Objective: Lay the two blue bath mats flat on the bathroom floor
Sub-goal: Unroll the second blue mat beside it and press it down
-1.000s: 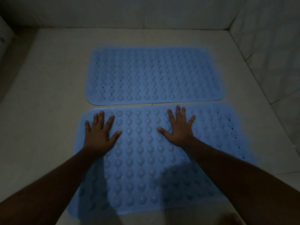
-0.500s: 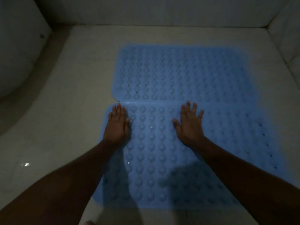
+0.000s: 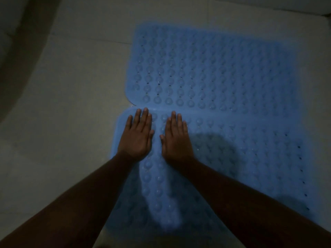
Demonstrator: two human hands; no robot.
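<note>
Two blue bath mats with rows of round bumps lie flat on the pale tiled floor, long edges almost touching. The far mat point(image 3: 215, 68) fills the upper middle and right. The near mat point(image 3: 241, 158) runs under my arms to the bottom of the view. My left hand point(image 3: 137, 135) rests palm down on the near mat's far left corner, fingers together and extended. My right hand point(image 3: 176, 138) lies flat just beside it on the same mat, holding nothing. Both forearms cover part of the near mat.
Pale floor tiles point(image 3: 71, 104) stretch to the left of the mats. A dark curved band point(image 3: 23, 56) and a lighter rounded surface stand at the upper left. A wall base point(image 3: 268, 8) runs along the top right. The room is dim.
Both hands have slid left along the near mat and come close together at its left corner, with fingers drawn in. The camera has turned, so the mats now sit further right.
</note>
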